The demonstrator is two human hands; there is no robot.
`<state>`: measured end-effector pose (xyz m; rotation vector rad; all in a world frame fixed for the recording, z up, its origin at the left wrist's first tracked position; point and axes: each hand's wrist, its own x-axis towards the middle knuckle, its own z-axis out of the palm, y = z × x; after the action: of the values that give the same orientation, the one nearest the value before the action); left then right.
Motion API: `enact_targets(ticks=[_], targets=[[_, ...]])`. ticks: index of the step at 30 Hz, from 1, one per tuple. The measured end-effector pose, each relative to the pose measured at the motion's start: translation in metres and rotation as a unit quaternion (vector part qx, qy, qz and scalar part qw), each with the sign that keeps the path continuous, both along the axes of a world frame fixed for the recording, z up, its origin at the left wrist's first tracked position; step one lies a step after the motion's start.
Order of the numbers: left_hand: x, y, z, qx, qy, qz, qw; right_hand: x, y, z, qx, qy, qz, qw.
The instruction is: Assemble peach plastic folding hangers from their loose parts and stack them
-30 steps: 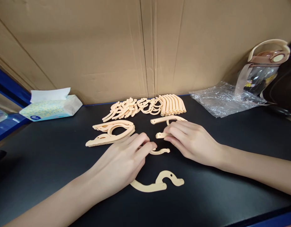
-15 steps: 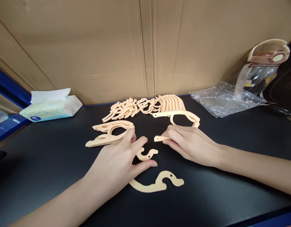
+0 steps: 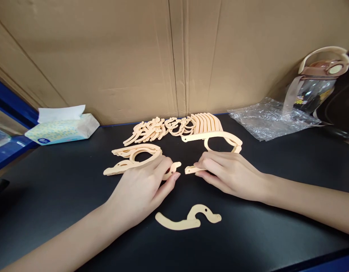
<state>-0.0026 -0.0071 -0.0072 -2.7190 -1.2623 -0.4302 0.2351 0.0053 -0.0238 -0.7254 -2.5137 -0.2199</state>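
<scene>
Between the thumb and fingers of my left hand (image 3: 144, 189) is a small beige S-curved hanger piece (image 3: 176, 167), its holed end poking out toward the right. My right hand (image 3: 228, 172) pinches a beige folding hanger arm (image 3: 190, 170); its narrow holed end points left, a short gap from the curved piece. Just behind the right hand shows a hanger part with a long arm and a ring (image 3: 203, 136); whether it joins the held arm is hidden. Nearer me on the black table (image 3: 242, 238) lies another curved hanger piece (image 3: 178, 225) with a hooked, holed end.
Folded hangers (image 3: 118, 170) lie left of my left hand. At the back are a pile of curved pieces (image 3: 149, 130) and a row of hanger arms (image 3: 207, 122). A tissue pack (image 3: 61, 128) stands left; a crumpled plastic bag (image 3: 265, 117) and a water bottle (image 3: 316, 90) stand right.
My left hand has closed on the small curved piece and lifted it up toward the arm end in my right hand. The right hand has barely moved.
</scene>
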Motion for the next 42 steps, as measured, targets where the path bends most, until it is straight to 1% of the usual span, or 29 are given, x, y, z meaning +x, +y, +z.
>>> enact_targets(ticks=[9, 12, 17, 20, 24, 28, 34, 42], targets=[[0.005, -0.005, 0.002, -0.084, -0.033, -0.080, 0.993, -0.001, 0.000, 0.002, 0.022, 0.027, 0.039, 0.999], [0.004, -0.005, 0.004, -0.127, -0.030, -0.087, 0.988, 0.000, 0.000, 0.001, 0.026, 0.024, 0.044, 0.998], [0.003, -0.007, 0.010, -0.176, -0.009, -0.065, 0.982, 0.001, 0.000, 0.000, 0.039, 0.022, 0.047, 0.998], [0.004, -0.007, 0.011, -0.186, 0.001, -0.064, 0.980, 0.000, 0.000, 0.000, 0.035, 0.023, 0.055, 0.998], [0.006, -0.006, 0.010, -0.184, 0.010, -0.084, 0.979, -0.003, -0.003, 0.002, 0.058, 0.005, 0.058, 0.997], [0.006, -0.005, 0.010, -0.188, 0.002, -0.083, 0.979, -0.004, -0.005, 0.003, 0.057, 0.004, 0.047, 0.997], [0.007, -0.006, 0.013, -0.206, -0.016, -0.093, 0.974, -0.004, -0.003, 0.004, 0.085, 0.001, 0.050, 0.995], [0.006, -0.005, 0.013, -0.206, -0.026, -0.101, 0.973, -0.004, -0.003, 0.003, 0.061, 0.003, 0.053, 0.997]])
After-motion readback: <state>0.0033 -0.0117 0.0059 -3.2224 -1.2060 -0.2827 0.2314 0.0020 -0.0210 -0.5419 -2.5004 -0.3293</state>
